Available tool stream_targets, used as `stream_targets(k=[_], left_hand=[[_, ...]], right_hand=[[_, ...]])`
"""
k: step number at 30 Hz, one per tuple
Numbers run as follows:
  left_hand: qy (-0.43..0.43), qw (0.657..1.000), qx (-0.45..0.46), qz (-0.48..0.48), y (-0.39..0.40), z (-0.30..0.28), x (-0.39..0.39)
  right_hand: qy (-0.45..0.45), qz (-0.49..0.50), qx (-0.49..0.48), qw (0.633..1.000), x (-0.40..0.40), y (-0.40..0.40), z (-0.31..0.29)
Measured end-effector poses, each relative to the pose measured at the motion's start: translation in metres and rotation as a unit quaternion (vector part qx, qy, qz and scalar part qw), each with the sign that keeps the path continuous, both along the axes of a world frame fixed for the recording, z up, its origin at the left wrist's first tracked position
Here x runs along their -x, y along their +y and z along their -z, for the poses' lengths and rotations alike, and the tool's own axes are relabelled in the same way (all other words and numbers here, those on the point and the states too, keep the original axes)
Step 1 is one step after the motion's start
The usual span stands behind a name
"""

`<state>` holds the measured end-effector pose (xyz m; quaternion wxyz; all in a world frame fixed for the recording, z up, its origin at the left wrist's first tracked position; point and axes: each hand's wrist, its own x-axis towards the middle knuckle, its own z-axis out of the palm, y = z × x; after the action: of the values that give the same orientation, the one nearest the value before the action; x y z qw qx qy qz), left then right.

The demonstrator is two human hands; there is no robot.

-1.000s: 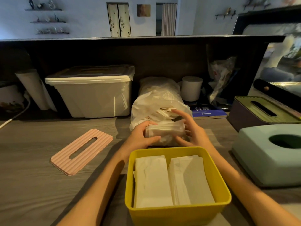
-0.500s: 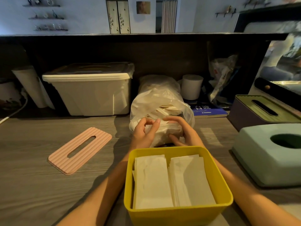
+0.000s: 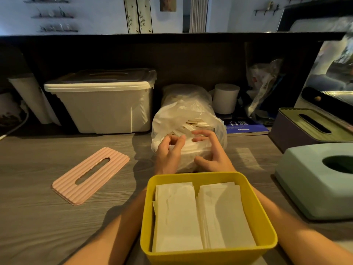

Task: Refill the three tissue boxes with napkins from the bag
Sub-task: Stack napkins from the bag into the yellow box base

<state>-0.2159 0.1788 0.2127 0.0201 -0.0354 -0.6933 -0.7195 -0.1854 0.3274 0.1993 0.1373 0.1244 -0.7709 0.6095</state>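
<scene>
Head view, wooden counter, items as follows. Yellow box [image 3: 208, 243]: nearest the camera, lid off, holding two side-by-side stacks of white napkins [image 3: 202, 215]. Pink lid [image 3: 89, 175]: ribbed, slotted, lying flat on the counter to the left of the yellow box, apart from it. Plastic bag [image 3: 183, 115]: clear, standing just behind the yellow box, filled with more folded napkins (the upper part crumpled). Left hand [image 3: 169, 153]: at the front of the bag, fingers curled round a white bundle [image 3: 193, 150] of napkins. Right hand [image 3: 210, 152]: on the other side of the same bundle, thumb low, fingers curved over its top, gripping it; both forearms pass either side of the yellow box. Green box [image 3: 309, 188]: pale, with an oval top opening, at the right edge of the counter. Purple box [image 3: 290, 131]: olive slotted lid on, behind the green box. Storage tub [image 3: 103, 106]: cream, lidded, at the back left. Paper roll [image 3: 225, 98]: white, upright, behind the bag on the right. Blue book [image 3: 244, 127]: flat, beside the bag.
</scene>
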Motion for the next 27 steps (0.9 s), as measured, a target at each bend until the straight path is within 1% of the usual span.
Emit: stream_targets(k=[3,6,9,11,13,15,16,20,23,25,27], left_hand=[[0.006,1.000,-0.007,-0.007,0.001,0.001,-0.001],[0.014,1.000,-0.006,-0.027,0.001,0.001,-0.001],[0.014,0.999,0.013,-0.031,0.001,0.003,0.002],[0.013,0.999,0.019,-0.039,0.000,0.003,0.002],[0.049,0.997,0.022,-0.052,0.000,0.002,0.001],[0.085,0.994,0.037,-0.053,0.000,0.002,0.001],[0.083,0.994,0.047,-0.046,0.000,0.002,0.001],[0.041,0.996,0.068,-0.044,0.000,0.008,0.007],[0.034,0.993,0.099,-0.050,-0.003,0.006,0.007],[0.053,0.992,0.113,-0.021,-0.007,0.002,0.007],[0.069,0.986,0.143,0.057,-0.015,-0.006,0.006]], right_hand=[[-0.001,-0.012,0.016,1.000,0.001,-0.004,0.001],[-0.009,-0.015,0.004,1.000,0.003,-0.003,0.003],[-0.014,-0.047,-0.006,0.999,0.002,-0.002,0.005],[-0.012,-0.047,-0.017,0.999,-0.001,-0.003,0.003],[0.014,-0.036,-0.024,0.999,-0.004,-0.005,-0.001],[0.040,-0.026,-0.046,0.998,-0.004,-0.004,-0.004],[0.042,-0.021,-0.062,0.997,-0.004,-0.002,-0.005],[0.036,0.017,-0.140,0.989,0.001,0.003,0.002],[0.014,0.001,-0.184,0.983,0.005,0.004,0.005],[0.016,-0.004,-0.182,0.983,0.005,0.006,0.006],[0.030,0.009,-0.164,0.986,0.004,0.009,0.004]])
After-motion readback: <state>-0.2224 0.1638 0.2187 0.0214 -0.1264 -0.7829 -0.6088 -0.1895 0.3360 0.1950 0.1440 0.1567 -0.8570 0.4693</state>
